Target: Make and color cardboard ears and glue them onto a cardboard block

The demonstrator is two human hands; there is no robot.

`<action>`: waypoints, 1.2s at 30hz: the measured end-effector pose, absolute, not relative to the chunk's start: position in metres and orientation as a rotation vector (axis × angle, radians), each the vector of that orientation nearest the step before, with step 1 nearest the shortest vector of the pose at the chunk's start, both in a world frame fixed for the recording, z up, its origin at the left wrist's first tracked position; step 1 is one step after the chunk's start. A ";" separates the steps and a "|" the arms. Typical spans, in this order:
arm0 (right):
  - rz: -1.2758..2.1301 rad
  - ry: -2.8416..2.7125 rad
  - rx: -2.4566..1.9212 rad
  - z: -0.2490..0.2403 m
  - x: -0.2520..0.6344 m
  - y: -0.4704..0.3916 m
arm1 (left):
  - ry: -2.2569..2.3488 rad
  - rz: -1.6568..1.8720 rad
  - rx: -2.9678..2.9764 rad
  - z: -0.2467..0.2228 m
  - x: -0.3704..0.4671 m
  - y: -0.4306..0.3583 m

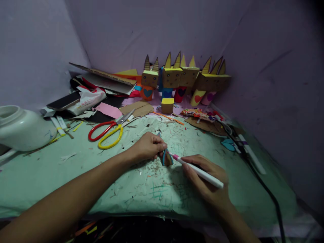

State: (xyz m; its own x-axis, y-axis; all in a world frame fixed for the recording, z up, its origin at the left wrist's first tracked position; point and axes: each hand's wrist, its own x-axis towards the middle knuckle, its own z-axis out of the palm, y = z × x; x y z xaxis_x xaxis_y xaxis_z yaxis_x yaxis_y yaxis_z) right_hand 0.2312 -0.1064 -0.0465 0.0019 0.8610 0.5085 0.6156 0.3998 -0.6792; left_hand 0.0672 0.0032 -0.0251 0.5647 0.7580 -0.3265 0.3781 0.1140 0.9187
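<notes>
My left hand (149, 145) pinches a small pointed cardboard piece (168, 160) with a blue edge, its wide end toward me. Part of the piece is hidden under the fingers. In my right hand (207, 175) is a white marker (202, 172) with a pink collar, its tip against or very near the blue edge; I cannot tell which. Beyond my left hand lie scissors (111, 131) with one red and one yellow handle. A small cardboard box (167, 106) with a yellow top stands farther back.
Several cardboard figures (172, 78) with pointed horns and heart-marked tubes line the back wall. A white ceramic pot (25, 130) lies at the left. A black cable (263, 187) runs down the right side. Paper and cardboard scraps (108, 109) are piled at the back left.
</notes>
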 end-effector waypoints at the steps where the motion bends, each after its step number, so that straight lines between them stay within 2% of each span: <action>1: 0.319 -1.714 -1.289 -0.047 0.231 -0.106 | 1.021 0.362 1.499 -0.024 0.067 0.003; 36: 0.327 -1.804 -1.207 -0.045 0.228 -0.103 | 1.005 0.371 1.536 -0.030 0.067 0.004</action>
State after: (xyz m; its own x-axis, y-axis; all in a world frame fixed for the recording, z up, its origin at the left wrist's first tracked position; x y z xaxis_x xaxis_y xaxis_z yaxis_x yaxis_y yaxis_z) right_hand 0.2282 -0.1029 -0.0448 -0.1054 0.8371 0.5368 0.5950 0.4856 -0.6404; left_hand 0.0666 0.0041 -0.0301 0.5754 0.7602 -0.3017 0.3817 0.0767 0.9211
